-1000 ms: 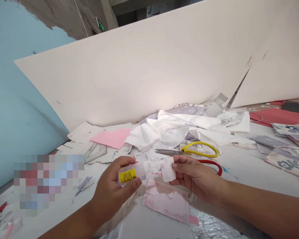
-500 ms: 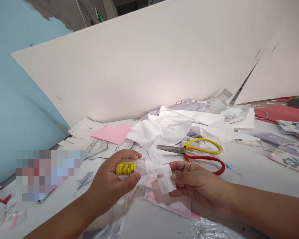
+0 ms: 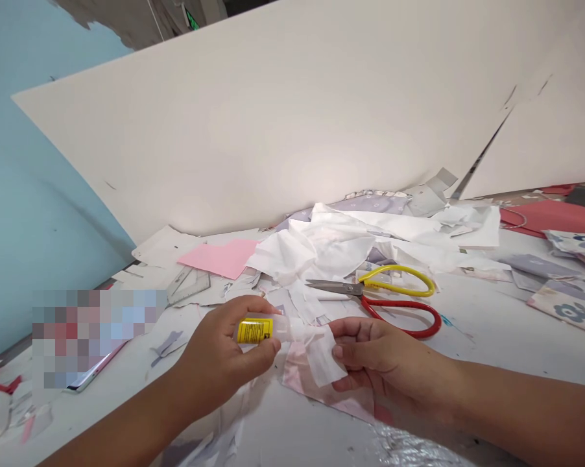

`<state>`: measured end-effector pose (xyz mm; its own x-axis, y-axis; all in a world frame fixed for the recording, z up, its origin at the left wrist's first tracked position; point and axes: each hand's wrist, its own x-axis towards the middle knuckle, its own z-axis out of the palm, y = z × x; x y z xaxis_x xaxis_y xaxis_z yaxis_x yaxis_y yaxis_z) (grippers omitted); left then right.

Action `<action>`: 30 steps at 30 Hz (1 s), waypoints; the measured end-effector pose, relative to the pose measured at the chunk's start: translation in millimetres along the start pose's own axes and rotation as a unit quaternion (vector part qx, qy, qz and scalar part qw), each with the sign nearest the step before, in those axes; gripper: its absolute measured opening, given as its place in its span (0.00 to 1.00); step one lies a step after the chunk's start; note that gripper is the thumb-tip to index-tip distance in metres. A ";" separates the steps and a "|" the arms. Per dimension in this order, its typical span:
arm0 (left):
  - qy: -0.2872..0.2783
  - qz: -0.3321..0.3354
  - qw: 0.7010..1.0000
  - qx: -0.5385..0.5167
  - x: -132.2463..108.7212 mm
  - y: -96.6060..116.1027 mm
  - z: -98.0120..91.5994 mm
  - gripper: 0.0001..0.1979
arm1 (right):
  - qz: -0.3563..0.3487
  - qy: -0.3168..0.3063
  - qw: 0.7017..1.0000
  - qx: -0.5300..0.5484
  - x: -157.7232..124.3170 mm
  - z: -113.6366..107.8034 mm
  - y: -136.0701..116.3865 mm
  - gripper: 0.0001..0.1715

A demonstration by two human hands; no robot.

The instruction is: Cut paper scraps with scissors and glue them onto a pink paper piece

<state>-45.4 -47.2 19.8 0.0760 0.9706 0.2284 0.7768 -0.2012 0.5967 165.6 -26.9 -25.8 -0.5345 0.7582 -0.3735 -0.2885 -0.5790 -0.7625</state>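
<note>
My left hand is wrapped round a small translucent glue bottle with a yellow label, lying on its side with its narrow end pointing right. That end meets a strip of white cloth; whether it presses on the cloth I cannot tell. Between thumb and fingers, my right hand pinches the strip's right edge. Below the strip lies a pale pink piece of cloth, partly covered by it. Just beyond my right hand rest scissors with one yellow and one red handle, blades pointing left.
White cloth scraps are heaped at the back against a white board. Pink paper and a clear set square lie to the left, near a phone with a blurred screen. Patterned pieces lie at right.
My left hand and the bottle have shifted slightly right and the bottle's end sits further onto the strip. The strip's loose end hangs a little lower; my right hand keeps its pinch.
</note>
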 end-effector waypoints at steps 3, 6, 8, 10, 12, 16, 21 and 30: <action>0.000 0.007 1.000 0.014 0.8 -1.4 0.2 0.10 | 0.000 -0.011 1.000 -0.005 0.1 -0.8 0.4 0.13; 0.000 -0.003 1.000 0.015 1.2 -1.5 0.5 0.10 | 0.001 -0.020 1.000 -0.012 -0.2 -1.1 0.6 0.13; -0.001 -0.005 1.000 0.016 0.9 -1.3 0.4 0.10 | 0.006 -0.020 1.000 -0.012 -0.3 -0.8 0.6 0.13; -0.004 0.002 1.000 0.021 0.3 -1.2 0.0 0.11 | 0.008 -0.017 1.000 -0.010 -0.4 -0.3 0.3 0.12; -0.005 0.010 1.000 0.029 -0.4 -1.4 -0.6 0.11 | 0.006 -0.014 1.000 -0.015 -0.3 0.3 -0.1 0.12; 0.001 0.023 0.999 0.047 -1.2 -1.9 -2.7 0.11 | 0.008 -0.010 1.000 -0.016 0.0 0.1 0.0 0.12; -0.004 0.008 1.000 0.022 -1.0 1.6 -5.8 0.12 | 0.029 -0.007 1.000 0.000 -0.3 -2.6 1.9 0.16; 0.034 -0.041 0.972 -0.228 -0.6 3.8 -6.1 0.22 | 0.017 -0.014 1.000 -0.016 -1.8 1.2 -0.1 0.14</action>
<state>-46.3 -49.3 26.6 -0.0274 0.9781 0.2063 0.4197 -0.1761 0.8904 165.6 -28.6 -24.4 -0.5664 0.7290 -0.3844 -0.2443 -0.5939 -0.7665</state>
